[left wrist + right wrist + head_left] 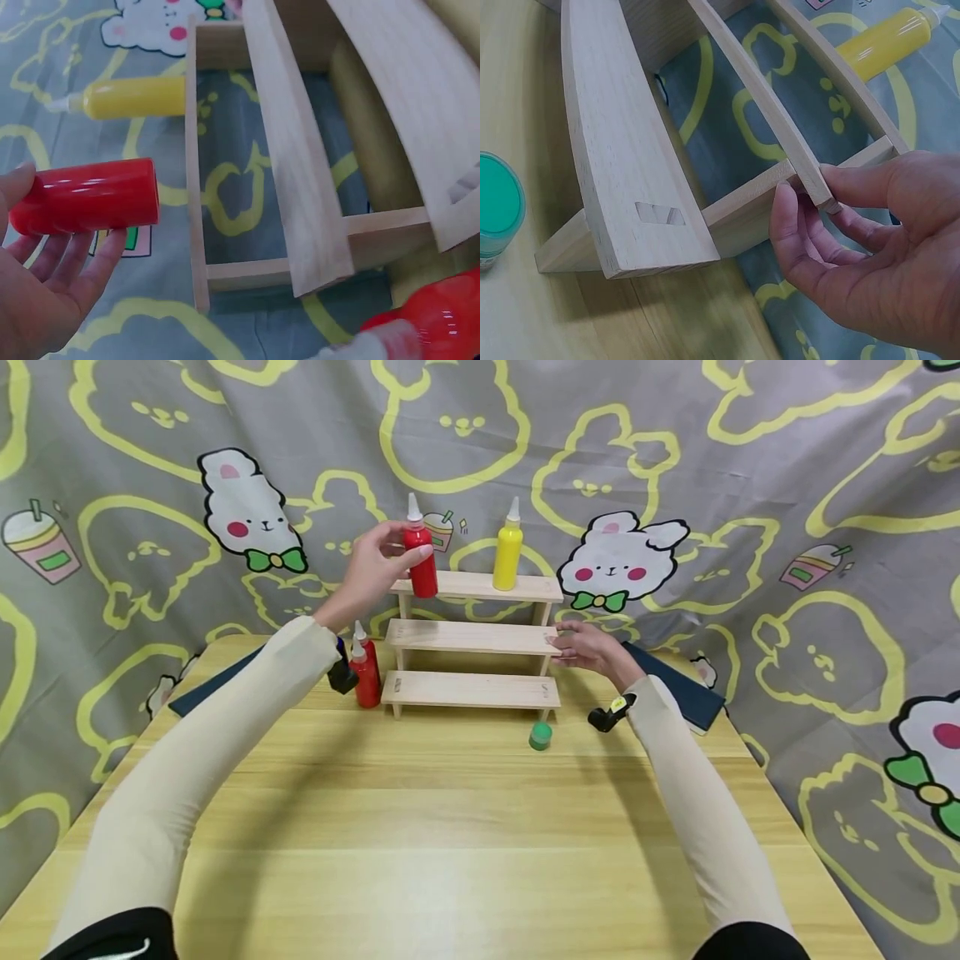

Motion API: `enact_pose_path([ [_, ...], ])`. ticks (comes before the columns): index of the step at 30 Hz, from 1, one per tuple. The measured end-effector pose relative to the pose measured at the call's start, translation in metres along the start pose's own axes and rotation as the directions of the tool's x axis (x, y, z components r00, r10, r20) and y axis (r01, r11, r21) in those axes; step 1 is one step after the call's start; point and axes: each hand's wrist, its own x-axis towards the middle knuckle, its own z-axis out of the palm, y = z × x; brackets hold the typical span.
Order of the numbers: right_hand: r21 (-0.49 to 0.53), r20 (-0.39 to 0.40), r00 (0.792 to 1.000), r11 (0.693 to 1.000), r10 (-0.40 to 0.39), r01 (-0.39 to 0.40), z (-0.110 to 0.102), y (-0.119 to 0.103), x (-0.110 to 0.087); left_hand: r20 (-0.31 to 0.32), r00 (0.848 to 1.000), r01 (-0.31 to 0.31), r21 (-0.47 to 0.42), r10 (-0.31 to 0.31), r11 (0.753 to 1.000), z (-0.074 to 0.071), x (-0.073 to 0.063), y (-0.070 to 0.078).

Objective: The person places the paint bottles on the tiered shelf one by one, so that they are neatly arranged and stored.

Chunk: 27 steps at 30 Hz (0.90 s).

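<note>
Two red squeeze bottles with white nozzle caps are showing: one [421, 560] is being gripped around its body by the left hand [372, 568] at the left end of the top shelf, and the other [366, 672] is standing on the yellow wooden table [450, 827] just beside the left end of the bottom shelf. From the left wrist view, the thumb and fingers [45, 255] are curling round the held bottle [86, 196], so that hand is closed on it rather than spread; whether its base is already resting on the shelf cannot be told. One yellow squeeze bottle [507, 550] is standing upright on the same top shelf, toward the right. One three-tier pale wooden step shelf [472, 639] is sitting at the back of the table, and the right hand [588, 647] is pinching the right end of its middle board, thumb and fingertips [802, 225] closing narrowly on the edge. One small green-lidded jar [540, 736] is sitting on the table in front of the shelf, apart from both hands.

The held bottle is looking like smooth, glossy plastic, probably light, slightly squashy and somewhat slippery; a firm hold around the mid-body seems safest, since squeezing hard could push contents toward the nozzle. The wooden shelf is appearing stiff but light, so steadying it at a board end seems sensible.
</note>
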Motion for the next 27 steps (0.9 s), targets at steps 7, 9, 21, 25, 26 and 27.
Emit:
enact_pose_path([
  [7, -0.018, -0.027, 0.999, 0.999, 0.036, -0.036, 0.003, 0.0, 0.007, -0.026, 1.0, 0.013, 0.039, -0.012, 0.999, 0.014, 0.026, -0.013],
  [9, -0.005, -0.021, 0.999, 0.999, 0.039, -0.039, 0.004, -0.001, 0.008, -0.037, 0.999, 0.0, 0.05, 0.001, 0.999, 0.017, 0.03, -0.019],
  [21, 0.029, -0.031, 0.999, 0.999, 0.045, -0.044, 0.002, -0.004, 0.01, -0.048, 0.999, 0.001, 0.048, 0.001, 0.999, 0.036, 0.046, -0.019],
  [25, 0.049, -0.031, 0.998, 0.998, 0.048, -0.047, 0.001, -0.003, 0.011, -0.06, 0.998, -0.019, 0.05, 0.022, 0.999, 0.048, 0.049, -0.02],
  [26, 0.05, -0.028, 0.998, 0.998, 0.05, -0.049, 0.001, -0.002, 0.01, -0.062, 0.998, -0.022, 0.05, 0.025, 0.998, 0.052, 0.049, -0.021],
  [27, 0.05, -0.025, 0.998, 0.997, 0.052, -0.05, 0.001, -0.001, 0.01, -0.063, 0.998, -0.027, 0.048, 0.03, 0.998, 0.056, 0.049, -0.022],
])
